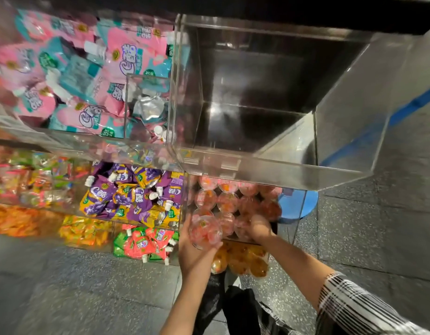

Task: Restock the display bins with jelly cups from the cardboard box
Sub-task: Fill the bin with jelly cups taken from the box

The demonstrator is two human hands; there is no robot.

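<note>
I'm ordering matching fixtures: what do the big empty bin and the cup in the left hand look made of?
The empty bin: seemingly clear acrylic, glossy; see-through walls with bright edges and reflections. The jelly cup in the left hand: apparently thin clear plastic, pink contents showing through.

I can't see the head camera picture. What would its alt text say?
A person's left hand holds a clear plastic jelly cup of pink pieces at the front of a clear acrylic bin stocked with similar cups, while the right hand reaches into it. Above sits an empty clear acrylic bin; to the left, bins hold pink and purple spouted pouches.
</note>
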